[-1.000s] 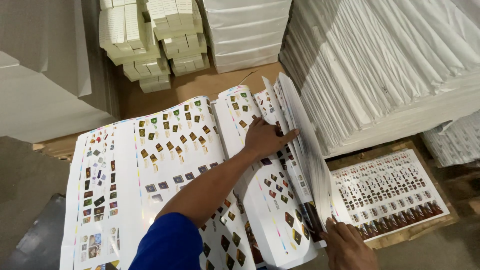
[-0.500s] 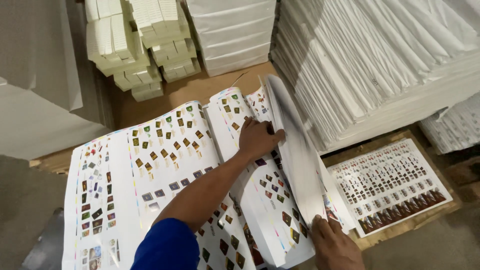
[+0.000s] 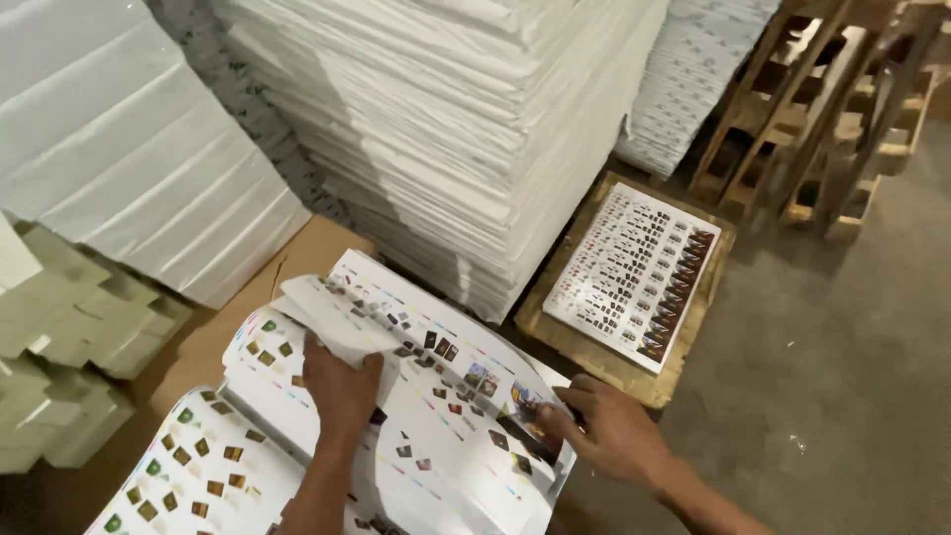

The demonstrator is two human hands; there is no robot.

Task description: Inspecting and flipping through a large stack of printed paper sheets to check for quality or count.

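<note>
L hand (image 3: 342, 388) lies palm down on the stack of printed sheets (image 3: 436, 426), fingers curled over a lifted, folded-back sheet corner (image 3: 327, 315) and pinching that white flap against the pile. R hand (image 3: 612, 428) sits at the stack's near right edge, fingers spread and bent, tips touching the top sheet beside a darker colour patch; thumb side hidden, so can't tell if it pinches the edge or just presses on it. The sheets are big, white, dotted w/ small brown, green and dark squares in rows, and they bow upward btw. the two hands; they rest on brown cardboard (image 3: 297, 260) over a low platform. A second printed sheet (image 3: 634, 272), w/ dense rows of small marks, lies flat on a wooden pallet board (image 3: 594, 359) just right of the stack, apart from both hands. Behind the sheets rises a tall stack of plain white paper (image 3: 466, 129), its lower corner close to the printed pile. Upper left: wrapped white bundle (image 3: 129, 159); below it, pale greenish folded cartons (image 3: 69, 347). Upper right: empty wooden pallets (image 3: 822, 109) stood on edge, another white paper stack (image 3: 703, 69) next to them. Grey concrete floor (image 3: 842, 376) at right.
</note>
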